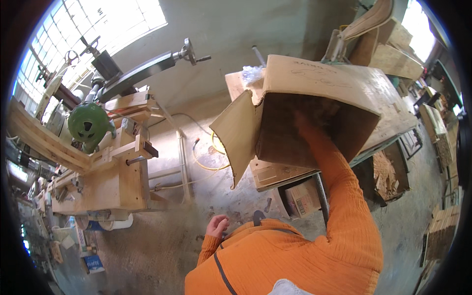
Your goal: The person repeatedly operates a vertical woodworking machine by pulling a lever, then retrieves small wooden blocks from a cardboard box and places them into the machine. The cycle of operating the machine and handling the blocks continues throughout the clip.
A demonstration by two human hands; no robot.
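A workshop with a dusty concrete floor (162,246). Left hand (217,226) hangs loosely curled at the waist, empty. Right hand (301,119) reaches inside the tilted box (314,83) at the table's (393,123) near edge; its fingers are hidden.

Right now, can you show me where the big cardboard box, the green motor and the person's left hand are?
cardboard box (324,81): head view, on its top panel.
green motor (87,124): head view, on its round end cover.
left hand (217,226): head view, on the knuckles.
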